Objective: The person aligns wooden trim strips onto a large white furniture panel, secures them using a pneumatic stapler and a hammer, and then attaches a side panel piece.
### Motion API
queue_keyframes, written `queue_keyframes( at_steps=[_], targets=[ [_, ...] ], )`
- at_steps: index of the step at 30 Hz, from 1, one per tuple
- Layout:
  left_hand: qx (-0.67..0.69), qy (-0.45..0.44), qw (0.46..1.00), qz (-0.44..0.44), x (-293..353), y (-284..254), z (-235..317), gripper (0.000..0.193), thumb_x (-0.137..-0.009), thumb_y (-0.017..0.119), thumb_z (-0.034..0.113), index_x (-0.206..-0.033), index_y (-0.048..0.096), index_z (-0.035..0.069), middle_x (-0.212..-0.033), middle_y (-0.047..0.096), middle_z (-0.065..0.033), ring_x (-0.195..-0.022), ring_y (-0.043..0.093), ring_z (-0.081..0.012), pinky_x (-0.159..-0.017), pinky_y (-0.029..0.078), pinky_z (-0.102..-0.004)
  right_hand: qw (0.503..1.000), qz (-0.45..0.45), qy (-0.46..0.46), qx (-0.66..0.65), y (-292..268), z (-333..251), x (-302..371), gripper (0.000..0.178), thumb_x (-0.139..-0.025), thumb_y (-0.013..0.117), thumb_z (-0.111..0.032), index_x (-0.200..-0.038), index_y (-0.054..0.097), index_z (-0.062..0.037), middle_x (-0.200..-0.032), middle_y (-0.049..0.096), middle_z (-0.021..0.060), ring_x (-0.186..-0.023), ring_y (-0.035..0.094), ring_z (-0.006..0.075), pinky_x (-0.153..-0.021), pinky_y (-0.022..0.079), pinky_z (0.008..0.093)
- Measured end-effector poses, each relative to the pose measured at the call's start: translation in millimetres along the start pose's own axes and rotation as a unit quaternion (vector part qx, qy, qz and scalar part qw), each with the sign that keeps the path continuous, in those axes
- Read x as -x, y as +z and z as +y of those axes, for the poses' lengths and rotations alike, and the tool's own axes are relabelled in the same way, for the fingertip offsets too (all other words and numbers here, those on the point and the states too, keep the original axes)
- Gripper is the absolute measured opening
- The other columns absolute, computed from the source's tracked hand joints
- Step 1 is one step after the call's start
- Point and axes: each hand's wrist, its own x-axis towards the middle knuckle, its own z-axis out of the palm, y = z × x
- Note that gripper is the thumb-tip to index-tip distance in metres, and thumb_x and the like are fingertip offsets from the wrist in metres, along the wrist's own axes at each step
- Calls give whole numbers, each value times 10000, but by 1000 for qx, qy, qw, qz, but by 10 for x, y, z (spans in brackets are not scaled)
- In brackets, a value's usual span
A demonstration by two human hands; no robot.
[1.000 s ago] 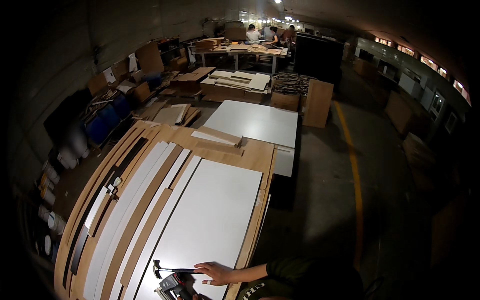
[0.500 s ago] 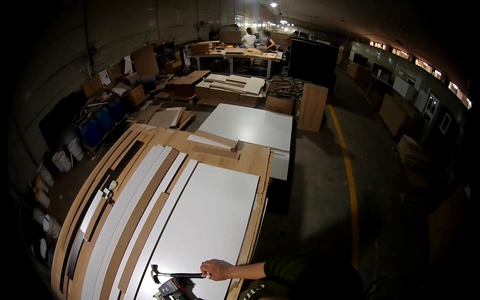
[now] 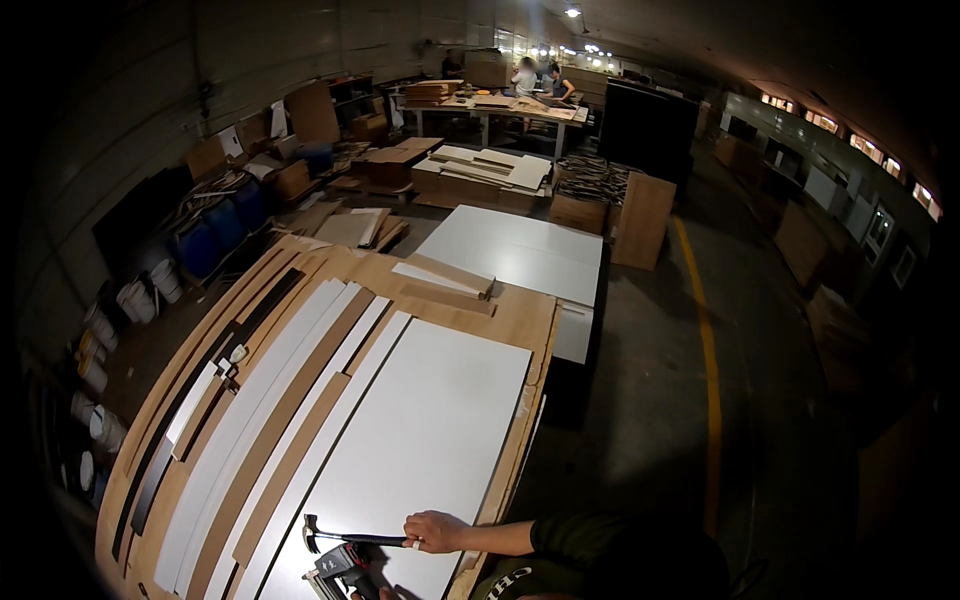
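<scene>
Right hand (image 3: 435, 531) has its fingers wrapped tight round the handle of a hammer (image 3: 345, 537), which sits low over the big white panel (image 3: 420, 440) near the table (image 3: 520, 320) edge, head pointing left. Just below it there's a red and black power tool (image 3: 340, 568) on the panel. Left hand isn't visible. White and brown strips (image 3: 270, 420) lie alongside to the left.

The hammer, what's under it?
The hammer, held in the right hand, lies over a big white panel. Beneath that, wooden boards show at the edges; the rest is covered.
</scene>
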Motion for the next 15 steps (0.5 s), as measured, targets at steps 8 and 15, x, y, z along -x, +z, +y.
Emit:
queue_keyframes(
  at_steps=[8,15],
  targets=[
    [-9,73,990,123,90,224,-211,486,-770,648,442,-1046,648,42,-926,643,-205,-875,593,-369,-824,446,-477,1000,3,-7,6,-11,-1,-8,255,-867,636,-255,-766,476,-85,-734,505,78,-701,538,291,-663,438,399],
    [20,124,971,205,330,232,-369,332,-790,676,347,-928,698,46,-855,639,-189,-814,588,-340,-780,447,-490,1000,-7,-3,-4,-38,-6,-16,237,-856,647,-252,-770,503,-85,-736,528,80,-716,551,288,-675,444,400]
  ],
)
